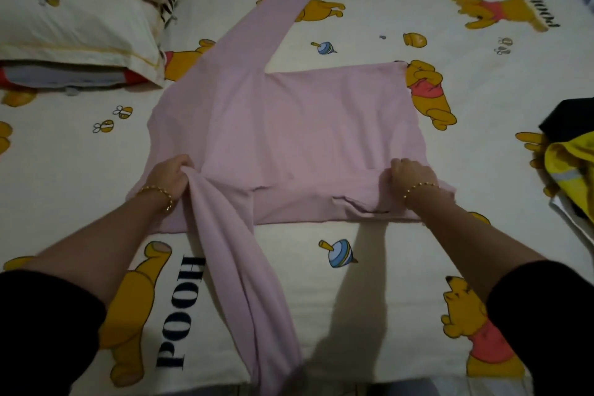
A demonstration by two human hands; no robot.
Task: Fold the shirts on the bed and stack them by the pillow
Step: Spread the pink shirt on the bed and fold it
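The first fold of a pink shirt (pixel 289 125) is judged to be in hand. The shirt is spread flat across the middle of the bed (pixel 385 299), with its far sleeve (pixel 276 19) stretched toward the far edge and its near sleeve (pixel 250 283) trailing down to the near edge. The near long side of the body appears to be turned over already into a narrow band. The left hand (pixel 170 177) is curled round a bunch of cloth where the near sleeve joins the body, so its grip is closed on the shirt. The right hand (pixel 408 177) is set knuckles-up at the hem end of the same side, its grip pinched on the folded edge. Both forearms are reached forward and slightly inward, with the wrists held low over the cloth. Next, the near sleeve would probably need to be laid across the body, and both corners should be lifted together so that the band is kept straight. The pillow (pixel 74 26) lies at the far left corner, and more clothes (pixel 565 164) wait at the right edge.
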